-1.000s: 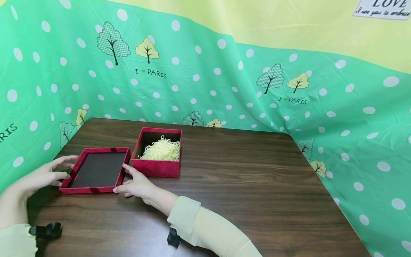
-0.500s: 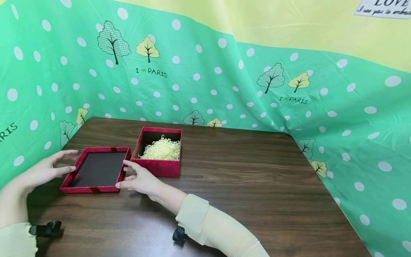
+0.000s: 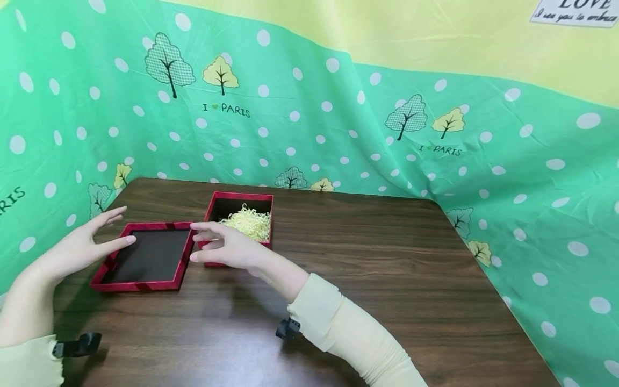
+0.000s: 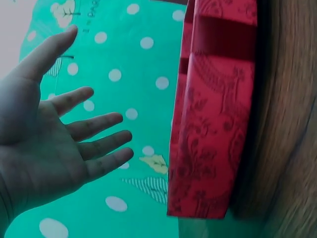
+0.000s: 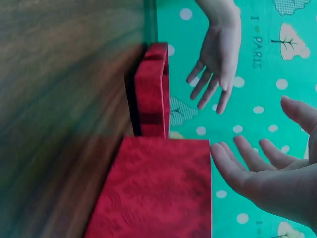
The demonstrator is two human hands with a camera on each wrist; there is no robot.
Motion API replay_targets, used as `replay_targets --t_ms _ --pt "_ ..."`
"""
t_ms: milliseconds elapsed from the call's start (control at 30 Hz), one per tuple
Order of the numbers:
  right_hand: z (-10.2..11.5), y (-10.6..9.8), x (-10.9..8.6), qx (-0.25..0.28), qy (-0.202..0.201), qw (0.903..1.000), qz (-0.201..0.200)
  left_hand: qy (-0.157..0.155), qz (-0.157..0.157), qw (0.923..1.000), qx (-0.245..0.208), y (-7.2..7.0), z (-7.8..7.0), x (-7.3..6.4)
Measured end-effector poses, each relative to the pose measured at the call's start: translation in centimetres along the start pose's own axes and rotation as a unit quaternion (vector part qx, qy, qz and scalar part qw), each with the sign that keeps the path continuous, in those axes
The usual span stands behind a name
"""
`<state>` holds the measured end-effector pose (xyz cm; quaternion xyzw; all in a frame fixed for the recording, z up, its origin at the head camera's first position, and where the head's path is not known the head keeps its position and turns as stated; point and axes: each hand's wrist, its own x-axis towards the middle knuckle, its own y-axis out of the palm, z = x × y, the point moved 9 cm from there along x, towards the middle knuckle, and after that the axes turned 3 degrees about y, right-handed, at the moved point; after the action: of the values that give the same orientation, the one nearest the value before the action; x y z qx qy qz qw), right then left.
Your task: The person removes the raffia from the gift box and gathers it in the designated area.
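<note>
"Red box lid: where is it?"

"On the left part of the worktop, lying with its black inside facing up, just beside the red box. Whether the two touch, I can't tell."

"And what does your grip have?"

"Nothing. My left grip is released, fingers spread above the lid's left edge and apart from it in the wrist view. My right grip is empty too, fingers loosely parted by the box; whether a fingertip brushes the rim, I can't make out."

"So how far along are you?"

"Going by how things lie, I'd call the uncovering done: the lid is off and flat, and neither grip holds it. The box stands upright and uncovered, with pale yellow shredded filler heaped inside."

"What's left?"

"Little, as I judge it. Drawing both grips away is the one bit I'd call unfinished. Anything buried under the filler is hidden from me."
</note>
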<state>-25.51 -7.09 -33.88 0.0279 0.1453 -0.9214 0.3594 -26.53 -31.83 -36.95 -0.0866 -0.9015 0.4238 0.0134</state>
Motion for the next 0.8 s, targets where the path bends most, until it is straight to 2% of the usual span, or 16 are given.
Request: replay_targets --t_ms 200,400,500,633,800 --pt "1.5 -2.4 -0.4 -0.057 -0.054 0.9967 -0.021 0.025 0.000 0.9995 -0.018 0.6 -2.1 -0.1" --pt "2.1 -5.2 -0.4 -0.127 -0.067 0.9875 -0.064 0.039 -0.011 0.9989 -0.025 1.9 -3.6 0.8" --pt "2.5 -6.4 -0.4 -0.200 -0.090 0.9719 -0.086 0.048 -0.016 0.9985 -0.022 2.4 -4.3 1.4" --pt "2.7 -7.6 -0.3 -0.293 -0.113 0.9435 -0.106 0.057 -0.021 0.9978 -0.025 3.1 -5.3 2.0" --pt "2.5 -8.4 0.1 -0.357 -0.128 0.9194 -0.105 0.068 -0.026 0.9967 -0.038 3.8 -6.2 2.6"
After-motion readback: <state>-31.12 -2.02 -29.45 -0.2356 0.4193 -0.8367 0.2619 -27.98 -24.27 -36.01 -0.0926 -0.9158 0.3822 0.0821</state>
